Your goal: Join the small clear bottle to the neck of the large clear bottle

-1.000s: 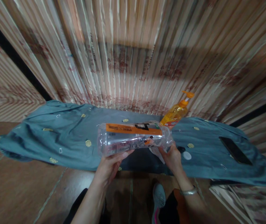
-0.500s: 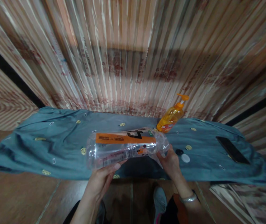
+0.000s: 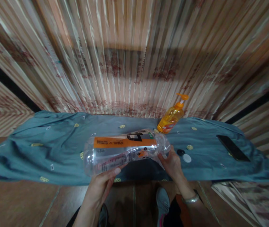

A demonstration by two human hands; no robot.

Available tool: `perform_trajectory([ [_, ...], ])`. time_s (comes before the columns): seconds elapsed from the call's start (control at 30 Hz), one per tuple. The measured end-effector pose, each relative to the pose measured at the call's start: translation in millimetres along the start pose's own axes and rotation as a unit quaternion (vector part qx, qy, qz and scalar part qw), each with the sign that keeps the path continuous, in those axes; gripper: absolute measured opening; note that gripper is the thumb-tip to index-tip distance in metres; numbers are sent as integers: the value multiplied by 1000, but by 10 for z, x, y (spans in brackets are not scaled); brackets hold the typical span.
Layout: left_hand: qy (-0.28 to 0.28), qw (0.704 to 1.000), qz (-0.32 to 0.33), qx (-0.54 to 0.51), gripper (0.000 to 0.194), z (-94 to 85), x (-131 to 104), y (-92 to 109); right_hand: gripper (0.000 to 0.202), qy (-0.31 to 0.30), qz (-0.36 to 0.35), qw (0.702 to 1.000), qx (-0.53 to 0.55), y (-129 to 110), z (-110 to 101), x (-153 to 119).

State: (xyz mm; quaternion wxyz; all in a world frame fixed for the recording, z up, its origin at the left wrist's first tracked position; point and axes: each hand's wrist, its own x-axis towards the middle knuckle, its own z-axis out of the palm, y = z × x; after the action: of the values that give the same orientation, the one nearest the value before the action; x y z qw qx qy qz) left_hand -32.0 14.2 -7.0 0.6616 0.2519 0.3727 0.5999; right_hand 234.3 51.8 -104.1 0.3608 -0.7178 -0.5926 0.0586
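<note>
A big clear plastic bottle (image 3: 125, 150) with an orange and silver label lies sideways in both hands above the cloth. Its base points left and its neck points right. My left hand (image 3: 103, 183) is closed on the lower side near the base, thumb along the label. At the neck, my right hand (image 3: 171, 160) grips the bottle, its fingertips partly hidden. Below the neck hangs something pale and thin, which I cannot make out. Just right of that hand lie a black cap (image 3: 180, 152) and a white cap (image 3: 187, 158).
Behind the bottle stands an orange pump bottle (image 3: 171, 118) of yellow liquid. A dark phone (image 3: 233, 148) lies on the right of the blue-green cloth (image 3: 61, 148). Patterned curtains (image 3: 125, 78) rise behind, and black bars slant down at both sides.
The view has shifted slightly. The clear bottle's base end sits a little farther left and lower, with both hands keeping the same hold.
</note>
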Motion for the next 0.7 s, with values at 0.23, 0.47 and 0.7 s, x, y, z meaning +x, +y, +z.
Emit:
perform_trajectory([
  [0.23, -7, 1000, 2, -4, 41, 29, 4, -5, 52, -12, 21, 1000, -7, -5, -16, -2],
  [0.47, -15, 1000, 6, -16, 41, 24, 16, -6, 50, -9, 10, 1000, 1, -14, -32, 0],
  [0.7, 15, 1000, -5, -19, 28, 71, 18, -7, 51, 4, 7, 1000, -8, -13, -23, -1],
])
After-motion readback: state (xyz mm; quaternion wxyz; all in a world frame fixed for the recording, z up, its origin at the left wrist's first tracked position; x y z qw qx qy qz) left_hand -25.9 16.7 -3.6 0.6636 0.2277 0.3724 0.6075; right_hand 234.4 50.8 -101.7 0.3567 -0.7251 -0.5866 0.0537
